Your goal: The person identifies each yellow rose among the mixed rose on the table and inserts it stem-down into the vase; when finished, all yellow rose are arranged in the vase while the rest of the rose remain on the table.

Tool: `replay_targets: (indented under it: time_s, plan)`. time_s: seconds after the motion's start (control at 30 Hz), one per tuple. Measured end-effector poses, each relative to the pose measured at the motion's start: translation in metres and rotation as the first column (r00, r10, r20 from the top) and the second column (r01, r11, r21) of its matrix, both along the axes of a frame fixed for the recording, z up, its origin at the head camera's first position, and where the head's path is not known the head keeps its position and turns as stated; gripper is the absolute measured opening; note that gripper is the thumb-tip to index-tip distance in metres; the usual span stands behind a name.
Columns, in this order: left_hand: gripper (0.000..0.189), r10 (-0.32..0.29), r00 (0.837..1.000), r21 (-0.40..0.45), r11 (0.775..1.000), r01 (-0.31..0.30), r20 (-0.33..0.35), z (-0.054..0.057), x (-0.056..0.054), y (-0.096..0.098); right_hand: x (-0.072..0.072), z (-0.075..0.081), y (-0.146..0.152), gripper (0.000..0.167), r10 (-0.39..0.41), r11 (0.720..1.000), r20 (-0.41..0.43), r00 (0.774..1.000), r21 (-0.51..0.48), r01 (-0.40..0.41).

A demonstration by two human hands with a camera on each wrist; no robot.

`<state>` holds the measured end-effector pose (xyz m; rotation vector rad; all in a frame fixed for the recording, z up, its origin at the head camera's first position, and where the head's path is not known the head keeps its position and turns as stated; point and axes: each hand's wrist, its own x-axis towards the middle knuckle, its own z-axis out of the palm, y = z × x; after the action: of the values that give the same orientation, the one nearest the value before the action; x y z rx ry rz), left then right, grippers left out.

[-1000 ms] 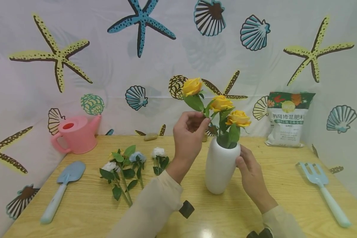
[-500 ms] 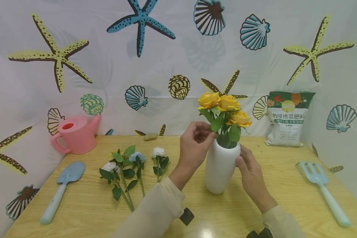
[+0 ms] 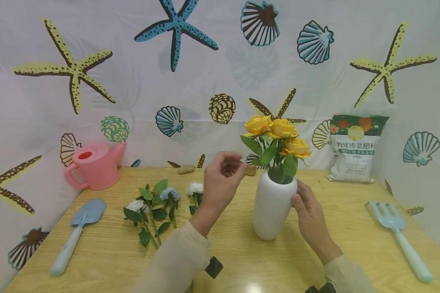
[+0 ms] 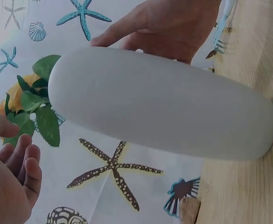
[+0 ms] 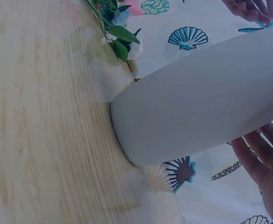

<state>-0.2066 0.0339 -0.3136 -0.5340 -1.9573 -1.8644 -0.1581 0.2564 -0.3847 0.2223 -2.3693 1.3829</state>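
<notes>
A white vase stands upright on the wooden table, with several yellow roses and their green leaves rising from its mouth. My right hand holds the vase's right side near the top, thumb towards me and fingers reaching behind. In the right wrist view, fingertips of the right hand touch the white wall. Left of the flowers, my left hand hovers with loosely bent fingers, apart from stems and vase. Nothing lies in that left hand, seen palm up in the left wrist view.
White and blue roses lie at left, near a light blue trowel. A pink watering can stands behind them. To the right are a fertilizer bag and a hand fork. Small stones sit along the back edge.
My left hand lowered a yellow rose into the vase, let go of its stem and drew back to the left. The right hand and the vase have stayed in place.
</notes>
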Motion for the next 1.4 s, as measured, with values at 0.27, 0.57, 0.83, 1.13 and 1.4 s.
replay_targets:
  time_s: [0.27, 0.57, 0.83, 1.13, 1.4]
  plan:
    - [0.019, 0.089, 0.991, -0.009, 0.996, -0.089, 0.098, -0.007, 0.008, -0.062, 0.0, -0.001, 0.001, 0.043, -0.002, 1.0, 0.007, 1.0, 0.009, 0.002]
    - [0.017, 0.255, 0.94, -0.259, 0.946, -0.194, 0.228, -0.036, 0.022, -0.137, -0.001, 0.001, 0.004, 0.043, 0.003, 1.0, -0.018, 1.0, -0.001, -0.003]
    - [0.03, 0.402, 0.876, -0.69, 0.714, -0.118, 0.266, -0.058, 0.037, -0.179, 0.0, -0.001, 0.003, 0.043, -0.004, 1.0, -0.034, 0.999, 0.001, 0.004]
    - [0.039, 0.415, 0.846, -0.788, 0.615, 0.009, 0.334, -0.074, 0.039, -0.183, 0.002, -0.001, 0.0, 0.043, -0.007, 1.0, -0.033, 0.999, -0.005, 0.007]
    - [0.038, 0.416, 0.85, -0.824, 0.566, 0.035, 0.322, -0.089, 0.034, -0.186, 0.003, 0.0, -0.003, 0.042, 0.002, 1.0, -0.041, 0.999, -0.01, -0.002]
